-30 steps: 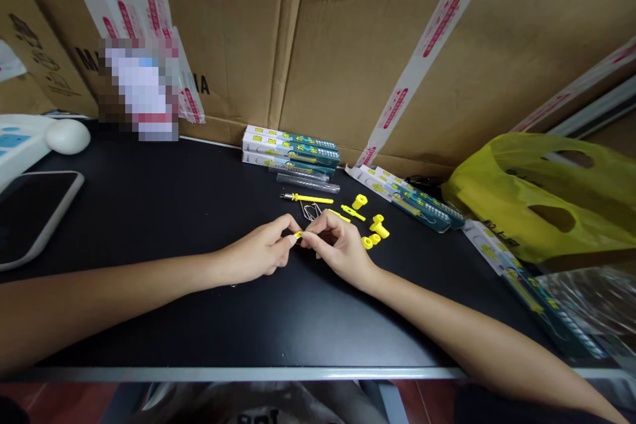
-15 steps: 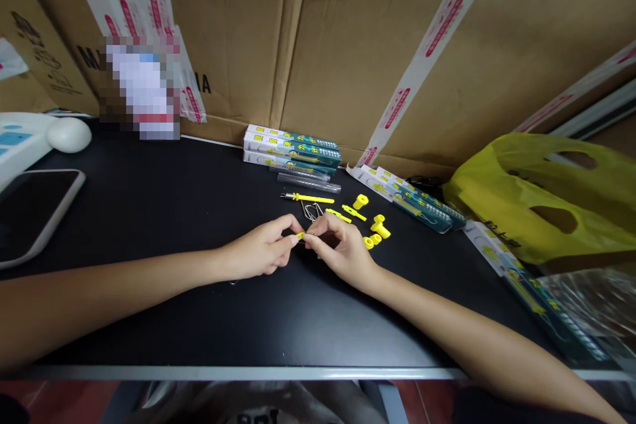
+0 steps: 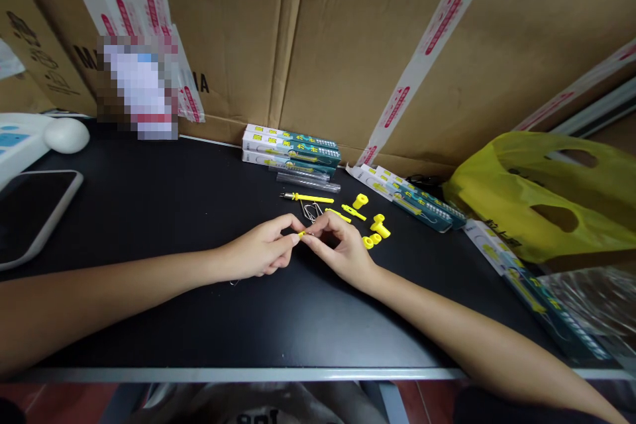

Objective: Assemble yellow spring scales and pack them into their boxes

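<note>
My left hand (image 3: 265, 245) pinches a small yellow piece (image 3: 301, 234) between thumb and index finger. My right hand (image 3: 340, 245) meets it there, its thumb and index finger closed on something too small to make out. Just behind the fingers lie bent metal wire hooks (image 3: 311, 212) and a yellow rod with a metal tip (image 3: 313, 199). To the right are slim yellow parts (image 3: 354, 212), a yellow cap (image 3: 360, 201), a yellow T-shaped part (image 3: 380, 228) and small yellow rings (image 3: 368, 242). Two clear tubes (image 3: 308, 183) lie farther back.
Printed boxes (image 3: 291, 149) are stacked at the back, with more boxes (image 3: 407, 199) to the right. A yellow bag (image 3: 497, 192) lies at the right. A phone-like device (image 3: 34, 212) and a white device (image 3: 30, 146) sit left. Cardboard (image 3: 223, 33) stands behind.
The fingertips have shifted very slightly around the small yellow piece. Both hands stay in nearly the same place, and the parts on the table have not moved.
</note>
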A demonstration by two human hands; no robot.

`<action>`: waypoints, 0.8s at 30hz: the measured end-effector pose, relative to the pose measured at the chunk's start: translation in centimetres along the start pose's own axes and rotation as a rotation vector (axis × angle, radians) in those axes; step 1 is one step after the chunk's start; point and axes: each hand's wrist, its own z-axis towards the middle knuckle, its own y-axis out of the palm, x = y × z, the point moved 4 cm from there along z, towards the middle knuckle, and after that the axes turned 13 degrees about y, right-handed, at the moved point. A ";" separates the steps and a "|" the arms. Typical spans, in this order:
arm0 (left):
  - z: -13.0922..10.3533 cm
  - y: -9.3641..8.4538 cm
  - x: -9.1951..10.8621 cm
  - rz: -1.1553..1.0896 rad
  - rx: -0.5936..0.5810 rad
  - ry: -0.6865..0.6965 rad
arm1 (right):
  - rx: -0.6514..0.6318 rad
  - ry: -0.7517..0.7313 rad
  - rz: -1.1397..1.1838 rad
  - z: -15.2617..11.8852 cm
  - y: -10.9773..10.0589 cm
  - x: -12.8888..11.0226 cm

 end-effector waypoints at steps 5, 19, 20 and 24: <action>0.1 -0.2 0.2 -0.036 0.001 -0.013 | -0.022 0.016 0.025 0.0 0.1 0.1; 0.0 -0.2 1.0 0.032 -0.066 0.020 | -0.041 -0.015 -0.044 0.2 0.0 -0.2; 0.0 -0.3 1.0 0.031 -0.070 0.016 | -0.038 -0.038 -0.062 0.2 -0.1 -0.4; 0.0 -0.4 1.1 -0.014 -0.029 -0.004 | 0.009 -0.127 -0.106 0.2 -0.4 -1.0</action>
